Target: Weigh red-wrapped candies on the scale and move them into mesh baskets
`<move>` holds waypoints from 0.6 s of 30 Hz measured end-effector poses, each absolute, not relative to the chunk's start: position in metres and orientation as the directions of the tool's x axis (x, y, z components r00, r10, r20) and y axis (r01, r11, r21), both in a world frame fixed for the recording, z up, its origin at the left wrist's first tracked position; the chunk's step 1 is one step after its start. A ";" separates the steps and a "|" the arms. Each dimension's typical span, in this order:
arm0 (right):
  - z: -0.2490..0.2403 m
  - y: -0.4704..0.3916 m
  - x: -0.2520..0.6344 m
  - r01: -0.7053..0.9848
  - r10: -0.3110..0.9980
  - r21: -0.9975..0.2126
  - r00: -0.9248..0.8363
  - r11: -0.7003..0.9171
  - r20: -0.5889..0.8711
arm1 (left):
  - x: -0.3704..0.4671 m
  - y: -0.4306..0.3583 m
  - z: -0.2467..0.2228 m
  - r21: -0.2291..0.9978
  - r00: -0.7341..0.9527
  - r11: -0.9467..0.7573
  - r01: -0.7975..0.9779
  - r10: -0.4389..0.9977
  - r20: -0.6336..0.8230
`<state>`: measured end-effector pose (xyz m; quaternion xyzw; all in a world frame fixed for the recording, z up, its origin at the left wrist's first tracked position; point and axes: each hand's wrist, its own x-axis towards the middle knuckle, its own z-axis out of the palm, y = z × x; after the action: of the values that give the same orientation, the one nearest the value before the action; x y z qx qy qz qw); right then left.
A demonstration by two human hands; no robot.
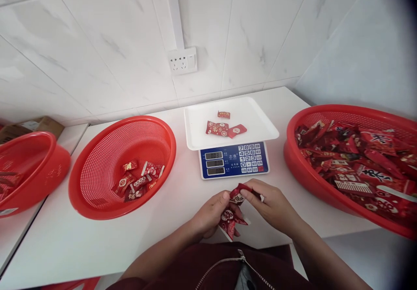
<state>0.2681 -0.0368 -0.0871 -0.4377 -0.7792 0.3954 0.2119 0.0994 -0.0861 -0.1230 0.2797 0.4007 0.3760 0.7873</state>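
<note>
Close to my body, over the table's front edge, both hands are together on small red snack packets. My left hand is closed around several red snack packets, which poke out below its fingers. My right hand pinches the upper end of a dark red packet that the left thumb also touches. Just beyond the hands stands a blue digital scale with a white tray on top. On that tray lie a larger red packet, a smaller red packet and a tiny one.
A red basket left of the scale holds several small packets. Another red basket stands at the far left, by a cardboard box. On the right, a big red basket is heaped with red packets. A socket is on the tiled wall.
</note>
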 end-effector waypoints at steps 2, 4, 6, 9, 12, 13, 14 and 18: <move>-0.086 -0.035 0.270 0.516 0.865 -0.831 -0.494 0.208 -0.090 | 0.099 -0.086 -0.124 0.769 0.382 0.545 -0.334 0.824 -0.418; -0.084 -0.034 0.272 0.496 0.844 -0.858 -0.511 0.134 -0.163 | 0.099 -0.087 -0.126 0.806 0.337 0.521 -0.282 0.840 -0.425; -0.084 -0.033 0.274 0.474 0.804 -0.877 -0.550 0.079 -0.225 | 0.099 -0.086 -0.127 0.831 0.299 0.503 -0.239 0.852 -0.429; -0.085 -0.024 0.275 0.416 0.771 -0.909 -0.579 0.001 -0.264 | 0.099 -0.085 -0.125 0.814 0.265 0.506 -0.285 0.858 -0.440; -0.084 -0.005 0.272 0.256 0.878 -0.963 -0.438 -0.084 -0.193 | 0.098 -0.083 -0.121 0.759 0.247 0.511 -0.403 0.860 -0.447; -0.083 0.001 0.270 0.176 0.914 -0.979 -0.371 -0.104 -0.164 | 0.097 -0.083 -0.119 0.740 0.252 0.511 -0.437 0.860 -0.444; -0.081 0.008 0.267 0.096 0.934 -0.988 -0.326 -0.120 -0.145 | 0.097 -0.082 -0.118 0.722 0.261 0.512 -0.465 0.859 -0.441; -0.073 0.018 0.255 0.058 0.883 -0.987 -0.441 -0.149 -0.159 | 0.094 -0.082 -0.116 0.669 0.318 0.522 -0.530 0.853 -0.414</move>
<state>0.2547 0.0182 -0.0728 -0.4164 -0.5652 0.6334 0.3256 0.0938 -0.0817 -0.1155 0.2112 0.3828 0.4412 0.7837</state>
